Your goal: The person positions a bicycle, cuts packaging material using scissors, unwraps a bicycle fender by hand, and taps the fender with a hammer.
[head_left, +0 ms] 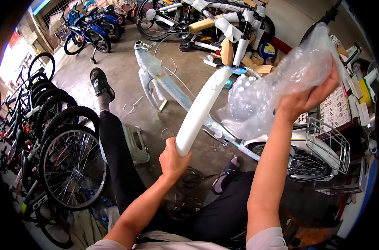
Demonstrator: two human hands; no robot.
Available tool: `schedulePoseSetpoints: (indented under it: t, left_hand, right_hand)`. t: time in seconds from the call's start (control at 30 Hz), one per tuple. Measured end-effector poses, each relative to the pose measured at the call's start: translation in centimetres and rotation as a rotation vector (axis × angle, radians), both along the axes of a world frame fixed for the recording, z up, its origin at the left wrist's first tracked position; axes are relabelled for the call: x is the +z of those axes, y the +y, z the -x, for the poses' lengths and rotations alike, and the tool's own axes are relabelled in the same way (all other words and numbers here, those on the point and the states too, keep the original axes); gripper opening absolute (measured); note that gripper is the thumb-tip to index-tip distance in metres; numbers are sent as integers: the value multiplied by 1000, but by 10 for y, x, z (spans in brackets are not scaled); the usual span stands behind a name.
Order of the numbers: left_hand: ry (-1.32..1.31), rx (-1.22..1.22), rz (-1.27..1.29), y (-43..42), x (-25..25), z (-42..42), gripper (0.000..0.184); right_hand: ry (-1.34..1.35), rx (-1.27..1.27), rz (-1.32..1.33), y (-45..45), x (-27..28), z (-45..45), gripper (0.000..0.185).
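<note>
In the middle of the head view, my left hand is closed around the lower end of a white bicycle mudguard, which slants up to the right. Raised at the upper right, my right hand grips a clear plastic bag. The crumpled bag hangs down and left, close to the mudguard; whether they touch I cannot tell. Behind the mudguard a light blue bicycle frame, partly in wrapping, runs diagonally toward the floor. The mudguard hides part of it.
On the left stands a row of bicycles with a large front wheel. A plastic stool is beside my leg. Wrapped bicycle parts pile up at the back. To the right are a wire basket and a volleyball farther back.
</note>
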State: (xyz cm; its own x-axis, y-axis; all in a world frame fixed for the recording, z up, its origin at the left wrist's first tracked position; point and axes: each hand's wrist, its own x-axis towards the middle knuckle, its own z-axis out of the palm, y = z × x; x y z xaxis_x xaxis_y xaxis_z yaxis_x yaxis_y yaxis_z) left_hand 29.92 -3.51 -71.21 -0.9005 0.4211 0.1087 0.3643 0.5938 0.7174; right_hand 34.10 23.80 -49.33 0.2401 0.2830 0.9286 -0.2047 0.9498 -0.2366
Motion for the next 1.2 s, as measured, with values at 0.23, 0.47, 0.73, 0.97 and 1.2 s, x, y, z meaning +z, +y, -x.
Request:
schedulePoseSetpoints:
  t: [0.23,0.47,0.73,0.97,1.2]
  left_hand:
    - [86,49,-69,-7,-2,3,55]
    - [130,92,-120,-6,-6,0,55]
    - [223,84,-136,-14,-6,-2,58]
    - [156,37,-148,-28,22,1,58]
    - [282,-223,-123,-49,108,42,55]
  right_hand:
    - [-1528,-406,672,32,-90,11,65]
    - [-796,-535,-43,20,-79,17,64]
    - [-926,-40,-189,-34,-107,23,59]
    - [-868,-127,-374,-46,-99,22,51]
    - [-827,-240,-453,-41,-86,31,16]
